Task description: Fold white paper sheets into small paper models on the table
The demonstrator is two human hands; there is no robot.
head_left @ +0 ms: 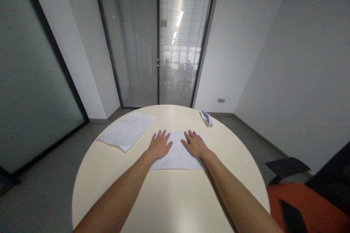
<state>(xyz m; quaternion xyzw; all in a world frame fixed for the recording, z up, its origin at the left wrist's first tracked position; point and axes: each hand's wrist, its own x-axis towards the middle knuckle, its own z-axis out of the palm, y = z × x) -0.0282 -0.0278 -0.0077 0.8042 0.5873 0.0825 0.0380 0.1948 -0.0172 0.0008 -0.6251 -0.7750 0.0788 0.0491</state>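
Observation:
A white sheet of paper (177,158) lies flat on the round table in front of me, its near edge running straight across. My left hand (160,145) rests palm down on the sheet's left part, fingers spread and pointing away from me. On its right part lies my right hand (195,143), also palm down with the fingers apart. Both hands press on the paper without gripping it. Parts of the sheet's left and right edges are hidden under the hands and wrists.
Another white sheet (128,129), slightly creased, lies at the table's far left. A small folded paper (206,118) sits near the far right rim of the cream table (169,196). An orange chair (308,204) with black armrests stands at the right. Blinds-covered glass doors (158,43) are beyond.

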